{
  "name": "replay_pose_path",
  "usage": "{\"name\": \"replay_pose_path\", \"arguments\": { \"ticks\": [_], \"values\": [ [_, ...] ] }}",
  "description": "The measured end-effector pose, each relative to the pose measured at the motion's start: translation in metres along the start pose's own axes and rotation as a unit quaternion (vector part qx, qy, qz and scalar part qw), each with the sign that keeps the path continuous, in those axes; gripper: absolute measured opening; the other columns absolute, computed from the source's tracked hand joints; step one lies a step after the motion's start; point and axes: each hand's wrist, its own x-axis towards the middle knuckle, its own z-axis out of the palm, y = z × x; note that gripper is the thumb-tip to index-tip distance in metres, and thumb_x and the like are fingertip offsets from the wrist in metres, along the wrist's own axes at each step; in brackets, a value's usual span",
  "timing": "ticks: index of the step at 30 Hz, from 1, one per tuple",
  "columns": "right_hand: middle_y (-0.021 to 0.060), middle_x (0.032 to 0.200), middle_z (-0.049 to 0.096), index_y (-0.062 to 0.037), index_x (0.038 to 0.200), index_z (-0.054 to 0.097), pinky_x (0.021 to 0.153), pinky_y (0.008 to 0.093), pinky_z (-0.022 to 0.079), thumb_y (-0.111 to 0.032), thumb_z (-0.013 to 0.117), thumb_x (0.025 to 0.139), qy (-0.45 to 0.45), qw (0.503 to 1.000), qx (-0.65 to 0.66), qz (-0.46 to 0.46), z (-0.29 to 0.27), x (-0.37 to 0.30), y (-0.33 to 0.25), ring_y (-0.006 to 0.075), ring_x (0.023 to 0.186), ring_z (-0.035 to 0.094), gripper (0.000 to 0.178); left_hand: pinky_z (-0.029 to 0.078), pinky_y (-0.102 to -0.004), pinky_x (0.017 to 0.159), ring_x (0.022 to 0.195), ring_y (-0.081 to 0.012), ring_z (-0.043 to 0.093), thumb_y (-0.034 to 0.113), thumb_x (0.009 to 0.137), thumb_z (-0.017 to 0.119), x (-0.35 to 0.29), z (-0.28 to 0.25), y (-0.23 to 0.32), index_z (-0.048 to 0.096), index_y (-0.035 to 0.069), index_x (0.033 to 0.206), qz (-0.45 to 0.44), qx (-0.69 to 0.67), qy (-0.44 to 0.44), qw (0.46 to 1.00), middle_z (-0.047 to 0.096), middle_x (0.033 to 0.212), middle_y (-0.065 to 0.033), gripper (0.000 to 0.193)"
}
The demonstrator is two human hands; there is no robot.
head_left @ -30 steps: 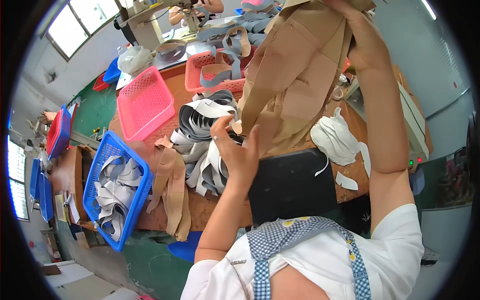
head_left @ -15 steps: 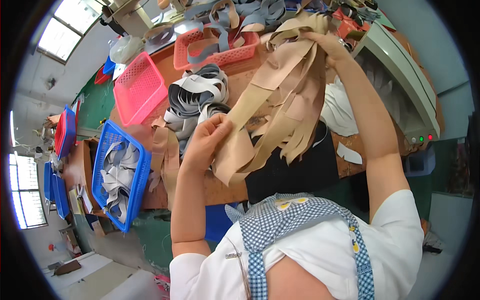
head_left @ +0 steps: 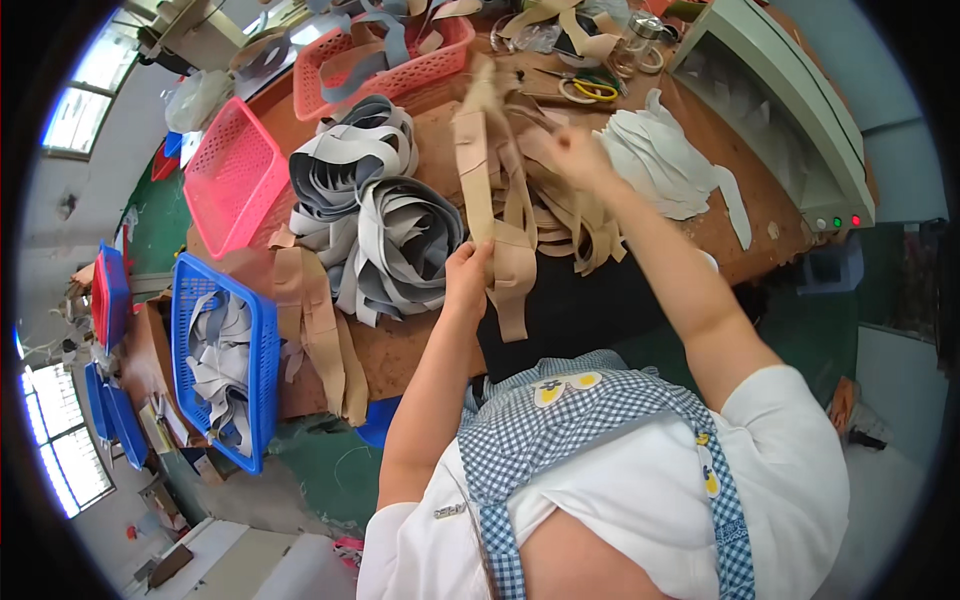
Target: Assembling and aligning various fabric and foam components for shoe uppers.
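My left hand is closed on a long tan fabric strip, near the table's front edge. The strip runs away from me, and its near end hangs over a black mat. To its right is my right hand, smeared by motion, its fingers curled beside the tan material. Whether that hand grips anything I cannot make out. Below it, more tan strips lie in a loose heap. Left of my left hand sit coiled grey and white strips.
Yellow-handled scissors and a pile of white pieces lie beyond my right hand. At right stands a machine housing with indicator lights. Pink baskets and a blue basket are at left, with tan strips hanging off the table edge.
The tan bundle, stretched between both hands before, has come apart into a strip at my left hand and a heap on the table. My right hand moved left and nearer; my left moved right.
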Motion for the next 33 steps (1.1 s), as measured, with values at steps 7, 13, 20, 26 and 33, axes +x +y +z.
{"name": "replay_pose_path", "arguments": {
  "ticks": [7, 13, 20, 26, 33],
  "values": [
    [0.0120, 0.082, 0.068, 0.0010, 0.091, 0.065, 0.067, 0.0343, 0.052, -0.048, 0.063, 0.089, -0.166, 0.959, 0.146, 0.179, 0.024, -0.136, -0.013, 0.0211, 0.070, 0.065, 0.049, 0.051, -0.0256, 0.067, 0.079, -0.0145, 0.065, 0.015, 0.095, 0.061, 0.008, 0.011, 0.000, 0.061, -0.001, 0.106, -0.006, -0.042, -0.003, 0.999, 0.067, 0.095, -0.0064, 0.019],
    [0.0064, 0.096, 0.069, -0.0014, 0.104, 0.065, 0.081, 0.0339, 0.052, -0.045, 0.062, 0.091, -0.322, 0.817, 0.371, 0.303, 0.022, -0.155, -0.017, 0.0172, 0.088, 0.067, 0.045, 0.043, -0.0281, 0.057, 0.064, -0.0102, 0.054, 0.022, 0.094, 0.063, 0.021, 0.003, -0.007, 0.064, 0.000, 0.089, 0.093, 0.154, 0.048, 0.983, 0.065, 0.080, -0.0020, 0.022],
    [0.0073, 0.095, 0.065, -0.0003, 0.110, 0.058, 0.069, 0.0325, 0.053, -0.019, 0.051, 0.093, -0.178, 0.535, 0.769, 0.301, -0.033, -0.117, -0.014, 0.0154, 0.079, 0.063, 0.027, 0.046, -0.0392, 0.060, 0.061, -0.0196, 0.056, 0.031, 0.092, 0.061, 0.065, -0.070, -0.041, 0.053, -0.004, 0.071, 0.207, 0.270, 0.282, 0.897, 0.062, 0.067, -0.0164, 0.041],
    [0.0017, 0.066, 0.057, -0.0023, 0.092, 0.060, 0.038, 0.0193, 0.034, -0.021, 0.053, 0.094, -0.085, 0.738, 0.596, 0.306, -0.115, -0.100, -0.059, 0.0084, 0.045, 0.047, 0.020, 0.046, -0.0262, 0.053, 0.059, -0.0136, 0.060, 0.023, 0.100, 0.052, 0.023, -0.052, 0.009, 0.052, -0.001, 0.084, 0.147, 0.189, 0.082, 0.968, 0.061, 0.069, -0.0076, 0.029],
    [0.0081, 0.073, 0.066, -0.0052, 0.100, 0.062, 0.061, 0.0346, 0.051, -0.026, 0.063, 0.087, -0.208, 0.975, -0.022, 0.071, -0.082, -0.096, -0.010, 0.0195, 0.066, 0.064, 0.025, 0.050, -0.0239, 0.069, 0.074, -0.0109, 0.062, 0.026, 0.098, 0.058, -0.005, -0.054, 0.010, 0.059, 0.002, 0.097, 0.090, 0.139, 0.016, 0.986, 0.066, 0.087, -0.0065, 0.024]
  ]
}}
